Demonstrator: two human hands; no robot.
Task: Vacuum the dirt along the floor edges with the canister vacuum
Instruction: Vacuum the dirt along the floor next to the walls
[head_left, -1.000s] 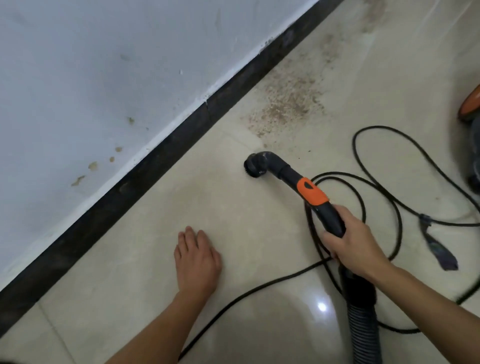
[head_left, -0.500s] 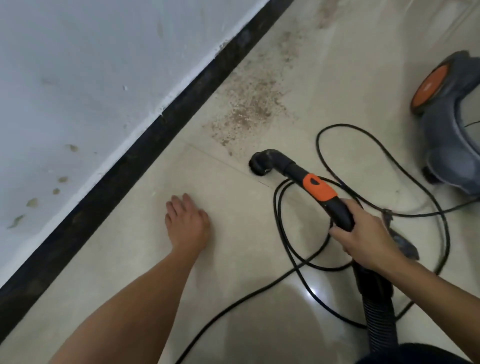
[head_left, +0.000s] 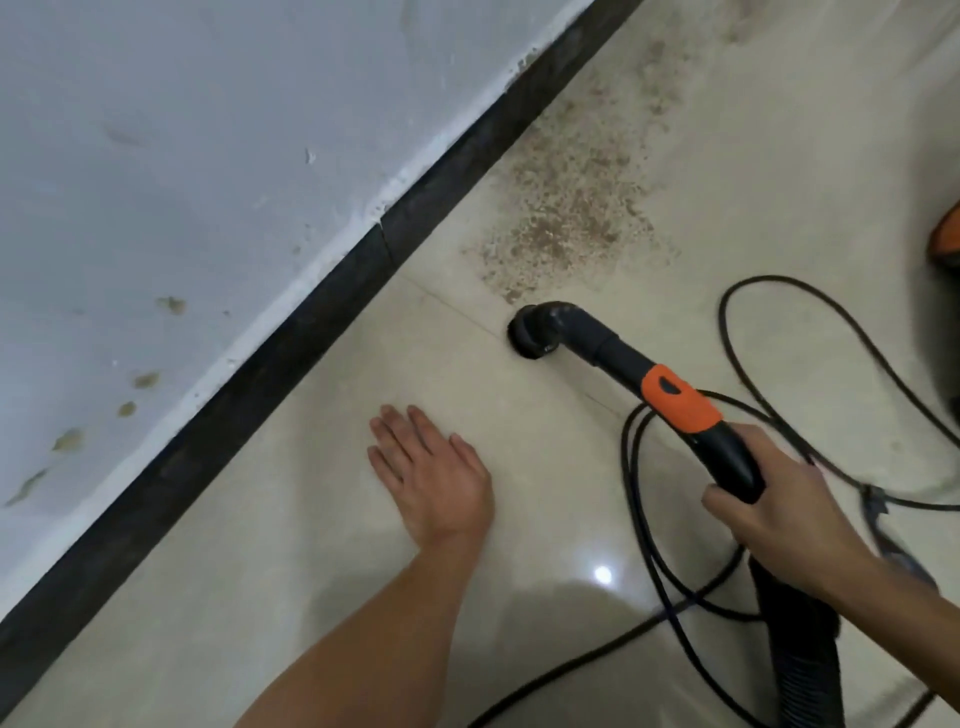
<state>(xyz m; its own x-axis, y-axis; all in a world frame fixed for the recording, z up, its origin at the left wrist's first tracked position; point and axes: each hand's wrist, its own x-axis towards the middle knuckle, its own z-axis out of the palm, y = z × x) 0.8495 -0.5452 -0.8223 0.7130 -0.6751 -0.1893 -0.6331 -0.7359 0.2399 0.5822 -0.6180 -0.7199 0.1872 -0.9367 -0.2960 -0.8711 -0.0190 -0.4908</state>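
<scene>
just two hands (head_left: 434, 475) (head_left: 784, 512) — one nozzle (head_left: 535, 332), one dirt patch (head_left: 563, 218)

Home room: tiled floor (head_left: 519, 597), skirting (head_left: 291, 332), painted wall (head_left: 208, 130).

Left grip (head_left: 431, 478) lies flat, fingers straight; right grip (head_left: 789, 514) curls tight, grasping.

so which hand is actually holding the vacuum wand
The right hand, wrapped round the black handle behind the orange collar; the left hand rests flat on the floor.
</scene>
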